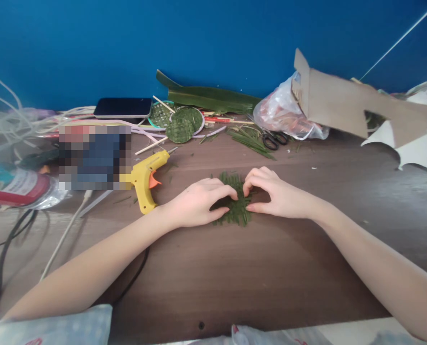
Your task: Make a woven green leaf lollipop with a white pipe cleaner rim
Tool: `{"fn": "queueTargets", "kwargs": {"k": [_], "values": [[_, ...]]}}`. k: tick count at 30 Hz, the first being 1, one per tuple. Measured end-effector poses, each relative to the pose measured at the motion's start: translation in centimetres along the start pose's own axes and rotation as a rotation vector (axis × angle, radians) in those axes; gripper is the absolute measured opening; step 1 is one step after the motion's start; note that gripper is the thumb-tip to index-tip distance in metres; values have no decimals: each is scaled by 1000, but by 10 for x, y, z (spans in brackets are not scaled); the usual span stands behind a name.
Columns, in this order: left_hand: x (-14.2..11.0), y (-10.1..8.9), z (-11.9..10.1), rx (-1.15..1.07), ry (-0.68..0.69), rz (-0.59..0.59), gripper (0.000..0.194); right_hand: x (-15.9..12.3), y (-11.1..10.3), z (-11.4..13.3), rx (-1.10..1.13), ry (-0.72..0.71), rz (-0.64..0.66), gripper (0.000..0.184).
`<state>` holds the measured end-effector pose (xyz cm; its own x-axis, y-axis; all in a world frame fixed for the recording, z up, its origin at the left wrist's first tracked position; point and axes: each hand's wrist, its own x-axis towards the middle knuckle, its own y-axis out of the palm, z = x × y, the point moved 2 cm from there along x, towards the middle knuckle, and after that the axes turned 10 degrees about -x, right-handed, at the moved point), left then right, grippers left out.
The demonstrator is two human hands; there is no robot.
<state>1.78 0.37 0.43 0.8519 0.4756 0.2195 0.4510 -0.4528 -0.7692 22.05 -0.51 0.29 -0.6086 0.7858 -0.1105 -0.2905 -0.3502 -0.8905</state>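
A small mat woven from green leaf strips [239, 207] lies flat on the brown table, its loose strip ends sticking out around the edges. On its left side, my left hand [202, 201] has curled fingers and thumb on the weave. From the right, my right hand [271, 194] bends its fingers and thumb onto the mat's right edge, close to the left fingertips. Part of the weave is covered by both hands. Near my left wrist lies a yellow glue gun [145, 179] with an orange trigger.
Behind are round woven leaf pieces [180, 125], a long green leaf [213, 98], black-handled scissors [274, 140] and a phone [123, 108]. A plastic bag [285, 110] and cut cardboard [337, 100] stand back right. Cables [64, 244] run along the left.
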Motion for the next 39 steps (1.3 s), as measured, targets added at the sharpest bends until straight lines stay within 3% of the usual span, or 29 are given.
{"fn": "queueTargets", "kwargs": {"k": [16,26,39], "values": [[0,2,4,-65,-8,30,19,2,2,4,-49,29,-25,15],[1,2,0,-40,42,89,19,-2,-3,0,19,16,72,25],[1,3,2,-41,53,84,19,-2,-2,-1,14,3,50,15]]}}
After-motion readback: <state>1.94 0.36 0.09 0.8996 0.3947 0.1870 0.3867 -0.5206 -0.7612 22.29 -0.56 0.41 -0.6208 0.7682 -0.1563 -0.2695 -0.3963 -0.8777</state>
